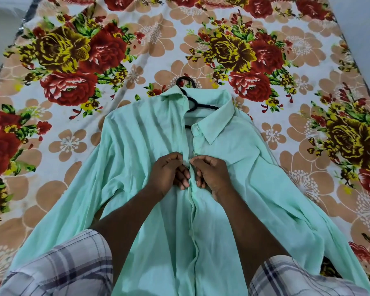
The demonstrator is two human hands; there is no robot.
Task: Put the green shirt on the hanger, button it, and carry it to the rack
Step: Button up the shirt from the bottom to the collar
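The left hand [169, 170] and the right hand [209, 174] are held close together, knuckles up. Each is curled, with thumb and forefinger pinched on one front edge of the green shirt [132, 142], so that both edges are drawn together between the fingertips. The shirt is spread flat, front up, directly under the hands and all around them. Its sleeves are fanned out to either side and its hem runs back toward the person. The cloth is thin, pale mint and softly creased, with long folds running down the left panel.

Beyond the hands the front lies open up to a pointed collar, where a small collar button [197, 129] is seen on the right band. Nearer the person than the hands, a second pale button [190, 232] is seen on the placket.

Inside the open collar the black hanger [193, 104] is exposed. Its neck is ridged, its hook lies on the bed past the collar, and its shoulders are hidden under the cloth.

Everything is laid on a bedsheet [77, 129], white and printed with large red and yellow roses, green leaves and flat peach blossoms. Past the sheet's far corners, plain pale grey is visible. Plaid cuffs [62, 268] in white, grey and navy are seen on both forearms.
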